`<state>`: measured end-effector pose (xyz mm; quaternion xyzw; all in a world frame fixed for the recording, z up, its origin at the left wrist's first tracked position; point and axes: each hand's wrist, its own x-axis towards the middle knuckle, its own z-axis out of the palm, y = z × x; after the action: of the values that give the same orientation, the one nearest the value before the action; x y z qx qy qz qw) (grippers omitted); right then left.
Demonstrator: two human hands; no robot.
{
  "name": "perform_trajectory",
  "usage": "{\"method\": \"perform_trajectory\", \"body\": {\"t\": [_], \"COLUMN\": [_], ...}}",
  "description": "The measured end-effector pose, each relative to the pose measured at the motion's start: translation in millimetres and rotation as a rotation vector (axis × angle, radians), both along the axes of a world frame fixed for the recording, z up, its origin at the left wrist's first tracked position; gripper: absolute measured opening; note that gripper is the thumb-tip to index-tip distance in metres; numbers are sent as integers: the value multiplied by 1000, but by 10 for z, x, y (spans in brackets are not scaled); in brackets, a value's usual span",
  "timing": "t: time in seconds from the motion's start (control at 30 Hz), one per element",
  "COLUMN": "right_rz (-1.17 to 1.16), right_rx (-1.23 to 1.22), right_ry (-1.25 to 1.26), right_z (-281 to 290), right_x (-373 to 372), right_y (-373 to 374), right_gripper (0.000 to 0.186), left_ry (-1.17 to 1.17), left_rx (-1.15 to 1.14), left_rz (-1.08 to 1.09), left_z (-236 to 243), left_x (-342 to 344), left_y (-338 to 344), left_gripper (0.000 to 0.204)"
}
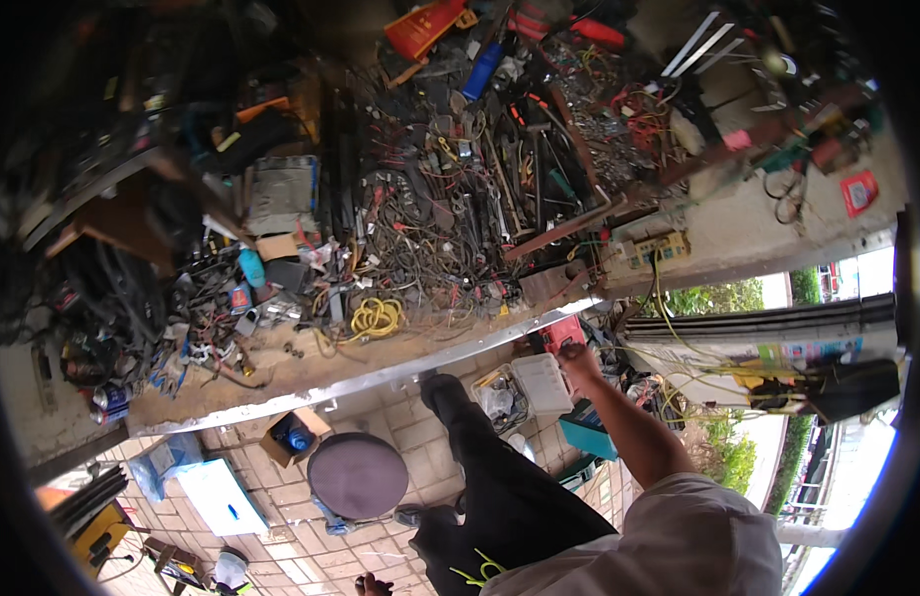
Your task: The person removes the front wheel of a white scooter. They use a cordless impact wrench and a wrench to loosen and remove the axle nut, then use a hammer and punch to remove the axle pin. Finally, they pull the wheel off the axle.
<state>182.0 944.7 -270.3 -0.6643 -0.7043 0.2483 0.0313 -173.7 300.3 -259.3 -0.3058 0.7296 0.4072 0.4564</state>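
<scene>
The red case (563, 333) is bright and blocky, a small pale patch showing on its face; the rest of its surface is too small to make out. It sits just below the front edge of the cluttered workbench (281, 382), toward that bench's right end. The right hand (577, 362) is at the case's near side, fingers bent and overlapping its lower edge — whether they pinch it or only rest against it, I cannot tell. The case lies just beyond the knuckles, between hand and bench. Its long axis is hard to read at this size; one end faces the bench edge, the other the hand. On the near side of the bench are a pale plastic bin (541, 384) and a teal box (587, 430). The left hand (374, 584), well apart from the bench, is cut off by the lower rim — its grip cannot be told.
</scene>
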Motion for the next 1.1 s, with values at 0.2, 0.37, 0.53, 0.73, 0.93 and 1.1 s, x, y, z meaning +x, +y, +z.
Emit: {"method": "perform_trajectory", "body": {"t": [0.2,0.37,0.53,0.73,0.93,1.1], "right_rz": [-221,221,-6,117,105,37], "right_rx": [201,561,439,668,677,523], "right_ry": [-9,-101,-55,-258,-283,-190], "right_z": [-510,-625,-740,-873,-920,-1106], "right_x": [644,678,467,119,-165,-180], "right_y": [2062,3246,3813,4253,4341,3844], "right_gripper": [29,16,28,43,36,23], "left_ry": [-214,186,72,-160,-20,-73], "left_rx": [-117,201,65,-137,-78,-70], "left_rz": [-394,-1045,-808,-676,-688,-729], "left_z": [194,353,193,-9,66,52], "left_x": [198,195,-16,-178,-129,-180], "left_y": [1375,2605,2745,2445,2443,2804], "left_gripper": [32,17,17,23,25,21]}}
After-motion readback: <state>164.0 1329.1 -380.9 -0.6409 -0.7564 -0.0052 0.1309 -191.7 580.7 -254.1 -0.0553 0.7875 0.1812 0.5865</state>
